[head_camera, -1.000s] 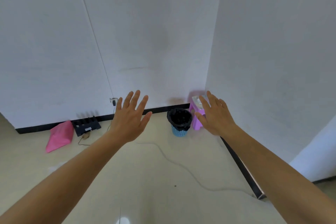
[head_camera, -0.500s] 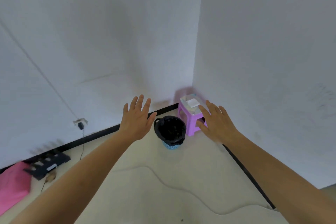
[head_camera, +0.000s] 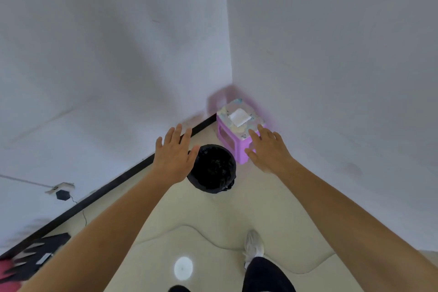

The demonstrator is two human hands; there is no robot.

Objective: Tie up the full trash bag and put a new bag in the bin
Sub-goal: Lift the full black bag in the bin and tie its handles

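A small bin lined with a black trash bag (head_camera: 212, 168) stands on the floor near the room's corner; the bag's rim folds over the bin and hides its sides. My left hand (head_camera: 174, 155) hovers flat with fingers spread just left of the bin, its thumb over the bag's rim. My right hand (head_camera: 269, 150) is stretched out, fingers apart, to the right of the bin and in front of the purple stool. Neither hand holds anything. A folded white item (head_camera: 239, 117) lies on top of the stool.
A purple plastic stool (head_camera: 233, 141) sits in the corner behind the bin. White walls meet there, with a black baseboard (head_camera: 113, 184). A grey cable (head_camera: 208, 238) snakes across the beige floor. A black device (head_camera: 35, 255) and a wall plug (head_camera: 62, 193) are at the left. My right shoe (head_camera: 254, 246) is below.
I have stepped closer to the corner, so the bin and stool appear larger and lower. Both hands stay open and now flank the bin. The pink bag has slid almost out of view.
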